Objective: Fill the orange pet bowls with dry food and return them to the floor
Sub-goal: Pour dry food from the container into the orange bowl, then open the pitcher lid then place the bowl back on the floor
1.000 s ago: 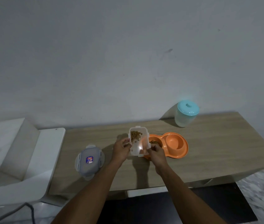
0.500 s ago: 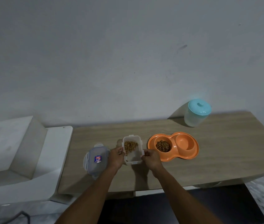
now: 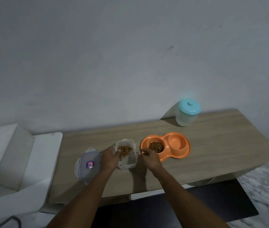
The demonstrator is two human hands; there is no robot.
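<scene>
On the wooden table [image 3: 212, 145], my left hand [image 3: 109, 157] gripped the kibble container [image 3: 127, 155], right hand [image 3: 150, 158] loosely open, empty; the orange double bowl's [image 3: 176, 155] second well needed filling next.

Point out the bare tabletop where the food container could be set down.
Free: the tabletop right of the orange pet bowls, in front of the blue-lidded jar. Also the back strip behind the container. Crowded: between lid and bowls, with both hands there.
</scene>
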